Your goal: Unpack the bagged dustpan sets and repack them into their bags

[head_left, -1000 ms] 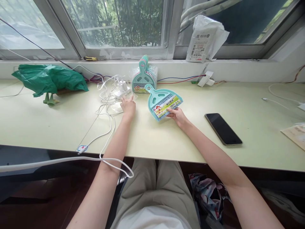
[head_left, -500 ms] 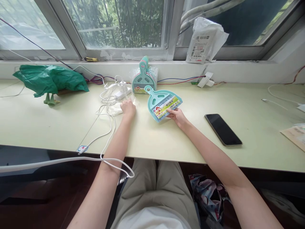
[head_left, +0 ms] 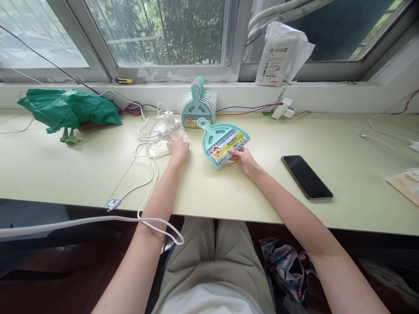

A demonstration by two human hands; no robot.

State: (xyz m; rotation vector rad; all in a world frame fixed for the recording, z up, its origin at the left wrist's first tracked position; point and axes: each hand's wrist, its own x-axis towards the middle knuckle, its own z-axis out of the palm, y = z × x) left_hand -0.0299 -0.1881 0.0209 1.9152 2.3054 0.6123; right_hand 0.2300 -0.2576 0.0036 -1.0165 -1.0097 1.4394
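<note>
My right hand (head_left: pixel 245 160) grips the lower right edge of a turquoise dustpan (head_left: pixel 214 135), thumb on the printed card. A small brush with blue-grey bristles is nested in the pan under that yellow-green card (head_left: pixel 229 146). The pan is tilted, its looped handle pointing to the upper left. My left hand (head_left: pixel 178 147) lies over crumpled clear plastic wrap (head_left: pixel 159 149), fingers loosely spread. Behind the held pan, a stack of similar dustpans (head_left: pixel 197 102) in clear wrapping leans against the wall below the window.
White cables (head_left: pixel 152 168) run beside and across my left forearm to a power strip (head_left: pixel 169 124). A black phone (head_left: pixel 307 177) lies to the right. A green plastic bag (head_left: pixel 70 109) sits at left. On the sill are a wrapped package (head_left: pixel 276 59) and a yellow-black cutter (head_left: pixel 125 81).
My left hand has gone from a closed fist to loosely spread fingers over the clear plastic, shifting slightly right. My right hand and the dustpan have hardly moved.
</note>
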